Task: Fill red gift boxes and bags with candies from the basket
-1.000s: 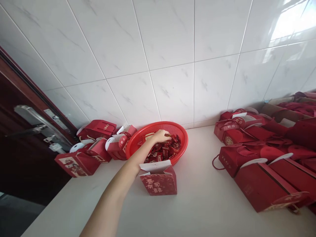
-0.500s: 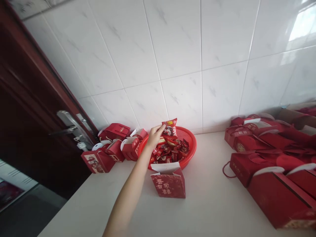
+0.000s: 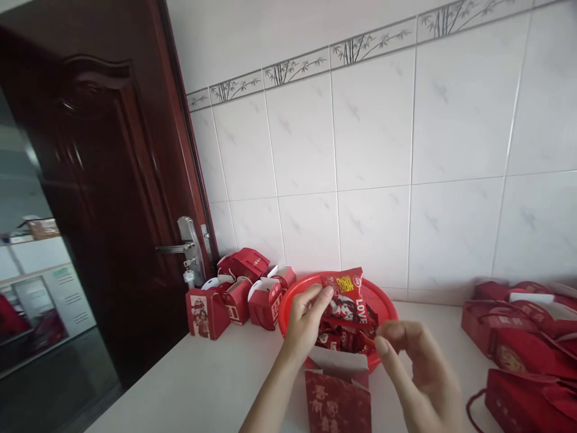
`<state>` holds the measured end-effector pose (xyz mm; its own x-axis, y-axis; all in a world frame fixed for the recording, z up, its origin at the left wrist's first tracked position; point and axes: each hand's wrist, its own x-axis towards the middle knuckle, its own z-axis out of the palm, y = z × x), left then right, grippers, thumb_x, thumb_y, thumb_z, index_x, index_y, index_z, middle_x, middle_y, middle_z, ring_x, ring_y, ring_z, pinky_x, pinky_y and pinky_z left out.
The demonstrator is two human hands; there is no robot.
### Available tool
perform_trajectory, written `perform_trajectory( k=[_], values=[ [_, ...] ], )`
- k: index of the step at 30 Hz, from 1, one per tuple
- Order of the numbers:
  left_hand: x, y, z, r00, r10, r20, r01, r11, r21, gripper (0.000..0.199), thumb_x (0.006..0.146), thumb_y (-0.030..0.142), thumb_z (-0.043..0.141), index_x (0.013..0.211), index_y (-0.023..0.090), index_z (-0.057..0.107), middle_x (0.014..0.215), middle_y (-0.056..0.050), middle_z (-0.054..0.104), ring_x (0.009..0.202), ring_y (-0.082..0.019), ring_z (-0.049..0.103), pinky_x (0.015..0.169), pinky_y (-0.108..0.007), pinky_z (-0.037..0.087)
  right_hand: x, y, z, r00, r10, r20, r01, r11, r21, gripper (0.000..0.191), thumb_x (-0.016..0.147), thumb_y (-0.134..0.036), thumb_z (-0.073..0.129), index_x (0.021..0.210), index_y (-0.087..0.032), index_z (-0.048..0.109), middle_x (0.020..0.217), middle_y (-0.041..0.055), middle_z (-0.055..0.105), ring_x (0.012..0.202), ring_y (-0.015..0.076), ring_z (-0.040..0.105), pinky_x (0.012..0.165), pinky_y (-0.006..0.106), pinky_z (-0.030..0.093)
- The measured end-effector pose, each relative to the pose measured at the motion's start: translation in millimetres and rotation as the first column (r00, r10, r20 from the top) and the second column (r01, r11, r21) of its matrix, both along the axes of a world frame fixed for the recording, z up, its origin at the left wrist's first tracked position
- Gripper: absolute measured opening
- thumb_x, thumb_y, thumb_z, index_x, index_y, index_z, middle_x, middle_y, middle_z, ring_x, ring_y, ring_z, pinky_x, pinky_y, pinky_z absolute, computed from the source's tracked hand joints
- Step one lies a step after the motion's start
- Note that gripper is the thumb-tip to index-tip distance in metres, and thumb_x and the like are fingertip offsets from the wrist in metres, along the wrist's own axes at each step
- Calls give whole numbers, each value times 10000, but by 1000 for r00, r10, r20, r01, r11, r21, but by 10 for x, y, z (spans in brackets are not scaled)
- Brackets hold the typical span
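Observation:
My left hand point(image 3: 311, 310) pinches the upper left edge of a red snack packet point(image 3: 347, 300) printed with LOVE, held above a red plastic basket point(image 3: 385, 300). Wrapped red sweets point(image 3: 338, 340) lie inside the basket. Just right of the packet's lower corner is my right hand point(image 3: 419, 367), thumb and forefinger drawn together; whatever is between them cannot be made out. A red box point(image 3: 338, 400) with its top flaps open stands upright in front of the basket, below both hands.
Several small red gift boxes point(image 3: 207, 313) stand at the left by a dark door point(image 3: 135, 198) with a metal handle. More red boxes point(image 3: 509, 325) are grouped on the right, one with a cord loop. A tiled wall point(image 3: 374, 132) rises behind the white table point(image 3: 225, 373).
The view has tilted up and turned left. My right hand has come in from the lower right towards the packet, which my left hand still holds over the basket.

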<state>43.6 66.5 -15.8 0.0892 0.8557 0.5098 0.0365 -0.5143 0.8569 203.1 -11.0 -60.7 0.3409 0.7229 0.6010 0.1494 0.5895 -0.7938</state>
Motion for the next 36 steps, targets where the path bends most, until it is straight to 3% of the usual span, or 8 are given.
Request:
perform_trajectory(
  k=[3,5,8,11,17,25,32,36],
  values=[
    [75,-48,-11,1000,23,17,-23,999,47,443,917,514,591,626,185,534,620,19,490,609,-130,448,603,-245,376,58,228,189,999,1,55,2,998,-60,370,785,-475,772,1029,-221,658,946,63,709,798,211,655,694,313,553],
    [118,-58,-26,999,30,30,-32,997,68,442,921,512,586,627,189,519,617,20,475,593,-128,428,579,-247,365,37,295,282,988,148,37,-143,983,-118,432,777,-502,772,1081,-219,655,1033,90,731,887,242,688,752,339,574],
    [148,-70,-38,999,42,31,-44,995,85,463,911,513,597,599,194,474,607,21,450,585,-129,410,569,-251,362,-2,320,384,916,392,-79,-400,902,-163,413,808,-498,757,1091,-216,654,1091,102,740,990,266,699,848,370,581],
    [138,-83,-40,998,50,25,-51,997,60,442,907,499,608,603,195,504,614,14,478,603,-137,435,586,-254,380,-5,337,446,843,502,-193,-532,830,-165,388,805,-476,777,1066,-211,665,1103,100,746,1033,281,700,910,404,576],
    [110,-104,-35,999,4,47,-4,1000,0,404,896,496,627,635,191,580,660,-5,556,671,-159,515,648,-265,437,29,407,421,781,544,-308,-607,777,-167,405,766,-449,827,1059,-206,690,1086,102,758,982,281,722,891,418,588],
    [240,-110,-125,975,74,209,-62,996,-60,440,889,523,629,618,196,517,621,4,514,640,-150,483,616,-265,421,-22,443,318,711,596,-373,-684,711,-166,479,716,-393,878,1116,-217,682,1111,94,759,980,283,723,859,407,591],
    [267,-122,-137,980,71,186,-59,996,-73,484,869,539,637,583,202,440,616,2,448,630,-151,442,603,-271,406,11,467,296,756,544,-364,-621,772,-137,407,746,-427,849,1055,-194,722,1079,109,763,967,290,716,871,426,581],
    [252,-146,-120,987,76,143,-69,996,-58,484,876,534,631,592,200,426,634,6,414,628,-143,402,604,-264,398,86,478,293,780,528,-336,-603,777,-180,395,740,-432,852,1028,-192,729,1023,103,773,901,275,720,803,400,590]
  ],
)
